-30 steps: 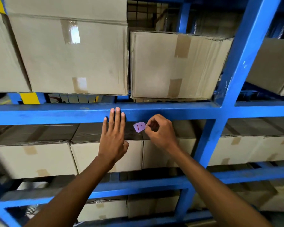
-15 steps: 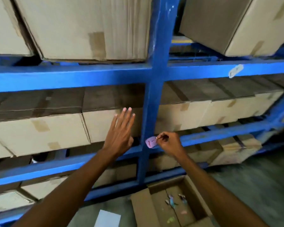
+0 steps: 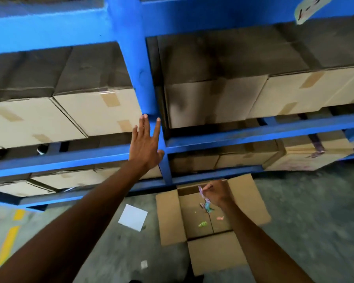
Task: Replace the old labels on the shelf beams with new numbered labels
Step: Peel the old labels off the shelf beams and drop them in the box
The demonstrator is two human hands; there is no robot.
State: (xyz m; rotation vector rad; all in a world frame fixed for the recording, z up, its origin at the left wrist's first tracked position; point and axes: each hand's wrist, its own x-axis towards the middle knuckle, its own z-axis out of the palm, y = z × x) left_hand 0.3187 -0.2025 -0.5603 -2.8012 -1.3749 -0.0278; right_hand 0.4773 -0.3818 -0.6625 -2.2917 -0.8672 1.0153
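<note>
Right hand pinched a peeled pink label over the open carton, likely for discarding. Left hand was spread, empty, against the blue upright.

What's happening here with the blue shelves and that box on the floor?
A person is relabelling blue racking. The right hand pinches a small pink label over an open cardboard box on the floor, which already holds coloured scraps. The left hand is spread flat against the blue upright. A handwritten label sits on the upper beam.
</note>
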